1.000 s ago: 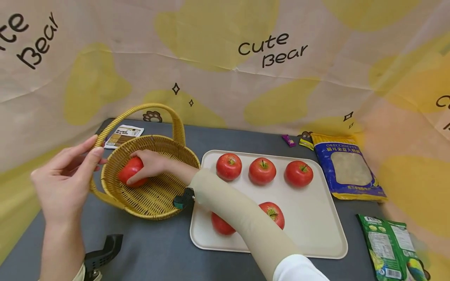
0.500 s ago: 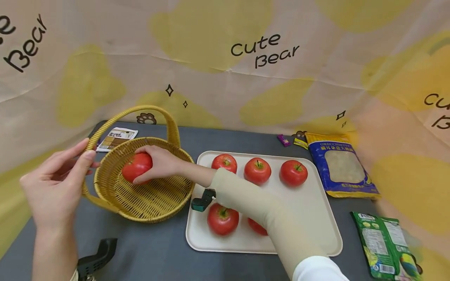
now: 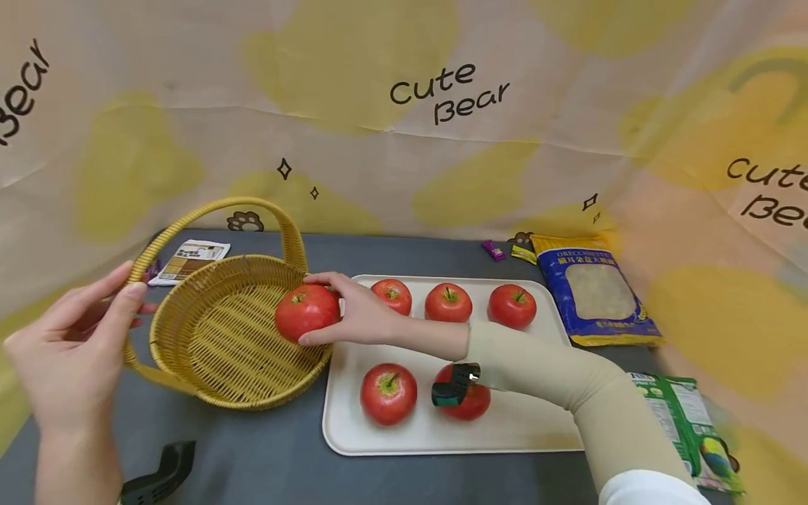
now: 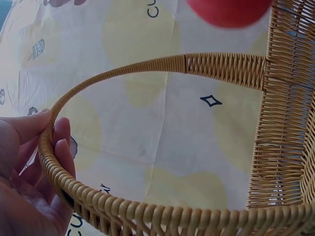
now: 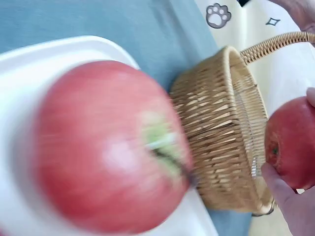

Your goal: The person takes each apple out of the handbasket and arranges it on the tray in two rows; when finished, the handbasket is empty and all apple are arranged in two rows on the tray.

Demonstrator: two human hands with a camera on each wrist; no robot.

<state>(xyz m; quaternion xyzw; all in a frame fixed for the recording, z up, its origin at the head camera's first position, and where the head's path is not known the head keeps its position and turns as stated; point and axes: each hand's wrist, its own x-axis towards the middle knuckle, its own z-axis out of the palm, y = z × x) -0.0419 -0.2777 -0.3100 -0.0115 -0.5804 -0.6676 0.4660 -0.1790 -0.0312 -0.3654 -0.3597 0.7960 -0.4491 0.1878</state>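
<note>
My right hand grips a red apple over the right rim of a yellow wicker basket. In the right wrist view the same apple sits between thumb and fingers, beside the basket's wall. At the left, my left hand pinches the basket's arched handle between thumb and fingers; the left wrist view shows its fingers curled round the handle. The basket's woven bottom shows bare. Several more red apples, one of them a front apple, rest on a white tray right of the basket.
Behind the basket lies a white and brown packet. A blue and yellow pasta bag stands against the cloth at the back right, with a purple-wrapped sweet and a yellow one near it. A green packet is partly behind my right sleeve.
My right hand has lifted the apple from inside the basket and carried it right, to the rim near the tray. My left hand keeps its hold on the handle. The head view has shifted slightly.
</note>
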